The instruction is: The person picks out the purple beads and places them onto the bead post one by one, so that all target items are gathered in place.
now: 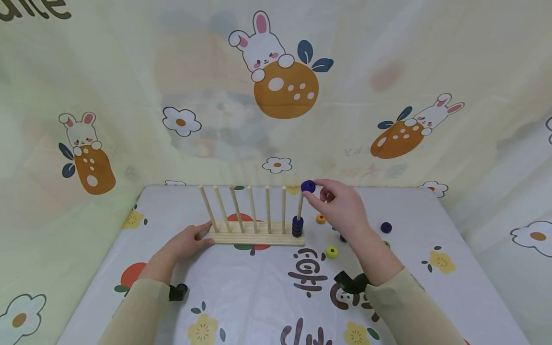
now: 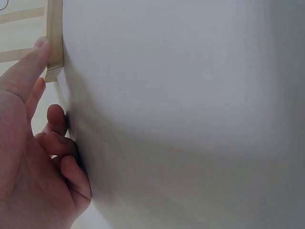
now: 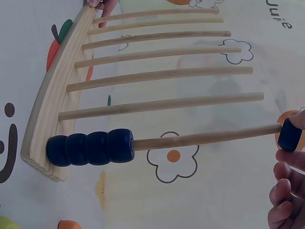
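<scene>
My right hand [image 1: 342, 206] pinches a dark blue bead [image 1: 308, 186] between thumb and fingers at the top of the rightmost peg [image 3: 205, 137]. In the right wrist view the peg's tip meets the bead. Several dark blue beads [image 3: 90, 148] are stacked at the bottom of that same peg. The wooden peg rack [image 1: 256, 238] stands upright on the table; its other pegs are bare. My left hand [image 1: 187, 243] grips the rack's left end, thumb along the front edge and index finger at the back. In the left wrist view the remaining fingers curl beside the cloth.
Right of the rack lie loose beads: an orange one [image 1: 321, 219], a yellow-green one [image 1: 331, 252] and a dark blue one [image 1: 386, 227]. Others are partly hidden by my right forearm. A printed cloth [image 1: 241, 297] covers the table, and a printed curtain [image 1: 207, 62] hangs behind.
</scene>
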`<state>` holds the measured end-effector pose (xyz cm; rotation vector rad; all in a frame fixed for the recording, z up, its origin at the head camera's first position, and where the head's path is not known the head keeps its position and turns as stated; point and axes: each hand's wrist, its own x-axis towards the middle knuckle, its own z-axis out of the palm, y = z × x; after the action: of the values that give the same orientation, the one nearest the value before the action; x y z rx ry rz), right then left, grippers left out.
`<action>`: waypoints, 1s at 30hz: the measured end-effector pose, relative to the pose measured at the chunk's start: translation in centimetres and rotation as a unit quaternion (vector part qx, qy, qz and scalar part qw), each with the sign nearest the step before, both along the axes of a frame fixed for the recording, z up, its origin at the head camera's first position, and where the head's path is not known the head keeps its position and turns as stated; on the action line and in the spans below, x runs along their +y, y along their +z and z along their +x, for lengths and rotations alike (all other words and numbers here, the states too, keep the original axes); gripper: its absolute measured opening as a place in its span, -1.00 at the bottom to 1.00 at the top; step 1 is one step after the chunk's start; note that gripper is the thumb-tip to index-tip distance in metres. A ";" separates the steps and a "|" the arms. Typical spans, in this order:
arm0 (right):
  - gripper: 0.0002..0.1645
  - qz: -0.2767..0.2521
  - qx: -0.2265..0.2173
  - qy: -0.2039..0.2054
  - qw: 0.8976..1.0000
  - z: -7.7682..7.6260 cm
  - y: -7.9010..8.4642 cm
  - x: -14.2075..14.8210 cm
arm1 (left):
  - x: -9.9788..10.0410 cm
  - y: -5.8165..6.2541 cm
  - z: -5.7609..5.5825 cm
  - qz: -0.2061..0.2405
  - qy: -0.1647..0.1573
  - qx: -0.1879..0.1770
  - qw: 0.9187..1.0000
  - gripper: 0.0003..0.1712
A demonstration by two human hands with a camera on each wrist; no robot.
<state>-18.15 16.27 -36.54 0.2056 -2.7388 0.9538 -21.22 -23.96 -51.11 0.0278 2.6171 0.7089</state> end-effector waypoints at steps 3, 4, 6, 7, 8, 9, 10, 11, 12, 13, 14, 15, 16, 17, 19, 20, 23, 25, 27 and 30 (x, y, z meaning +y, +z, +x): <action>-0.46 -0.002 0.000 0.000 1.000 -0.1 -0.1 -0.2 | 0.0 -0.1 -0.1 -0.001 0.000 0.001 1.000 -0.07; -0.47 -0.003 0.001 0.000 1.000 -0.1 -0.1 -0.3 | -0.1 -0.1 -0.1 -0.001 0.000 0.002 1.000 -0.07; -0.47 -0.003 0.004 0.001 1.000 -0.2 -0.3 -0.4 | -0.1 -0.2 -0.2 -0.002 0.000 0.002 1.000 -0.08; -0.47 -0.003 0.006 0.000 1.000 -0.2 -0.3 -0.4 | -0.1 -0.2 -0.2 -0.002 0.001 0.003 1.000 -0.08; -0.47 -0.003 0.007 0.001 1.000 -0.2 -0.4 -0.4 | -0.1 -0.2 -0.2 -0.002 0.000 0.004 1.000 -0.08; -0.47 -0.005 0.009 0.002 1.000 -0.3 -0.4 -0.5 | -0.1 -0.2 -0.2 -0.002 0.000 0.003 1.000 -0.08; -0.47 -0.007 0.011 0.003 1.000 -0.3 -0.4 -0.5 | -0.1 -0.2 -0.2 -0.002 0.001 0.003 1.000 -0.08; -0.47 -0.009 0.012 0.005 1.000 -0.3 -0.4 -0.6 | 0.0 -0.1 -0.2 -0.002 0.001 0.003 1.000 -0.08; -0.46 -0.010 0.012 0.007 1.000 -0.3 -0.4 -0.6 | 0.0 -0.1 -0.2 -0.001 0.002 0.002 1.000 -0.08; -0.45 -0.011 0.013 0.009 1.000 -0.3 -0.4 -0.7 | 0.0 -0.1 -0.2 -0.001 0.003 0.002 1.000 -0.08; -0.45 -0.011 0.014 0.011 1.000 -0.4 -0.4 -0.8 | 0.0 0.0 -0.2 -0.001 0.004 0.001 1.000 -0.08; -0.44 -0.012 0.015 0.012 1.000 -0.4 -0.4 -0.8 | 0.0 0.0 -0.2 -0.001 0.005 0.002 1.000 -0.08; -0.45 -0.012 0.017 0.014 1.000 -0.4 -0.5 -0.9 | 0.0 0.0 -0.2 0.000 0.008 0.002 1.000 -0.09; -0.44 -0.012 0.017 0.015 1.000 -0.4 -0.5 -0.9 | 0.0 0.0 -0.2 0.000 0.007 0.002 1.000 -0.09; -0.45 -0.014 0.017 0.015 1.000 -0.4 -0.6 -1.0 | 0.1 0.0 -0.2 0.000 0.007 0.001 1.000 -0.09; -0.45 -0.014 0.017 0.015 1.000 -0.4 -0.7 -1.0 | 0.1 0.0 -0.1 0.000 0.008 0.000 1.000 -0.09; -0.44 -0.015 0.012 0.016 1.000 -0.3 -1.0 -1.0 | 0.2 0.0 0.0 -0.002 0.002 -0.001 1.000 -0.10; -0.44 -0.013 0.012 0.016 1.000 -0.3 -1.1 -1.0 | 0.3 0.1 0.1 -0.004 0.002 0.000 1.000 -0.10; -0.45 -0.011 0.013 0.017 1.000 -0.3 -1.2 -1.0 | 0.2 0.1 0.1 -0.005 0.000 0.004 1.000 -0.11; -0.46 -0.007 0.014 0.017 1.000 -0.3 -1.2 -1.0 | 0.1 0.1 0.0 -0.006 -0.001 0.008 1.000 -0.11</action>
<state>-18.43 15.27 -37.76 0.2612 -2.7107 0.9724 -21.18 -23.84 -50.96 0.0332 2.6360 0.6950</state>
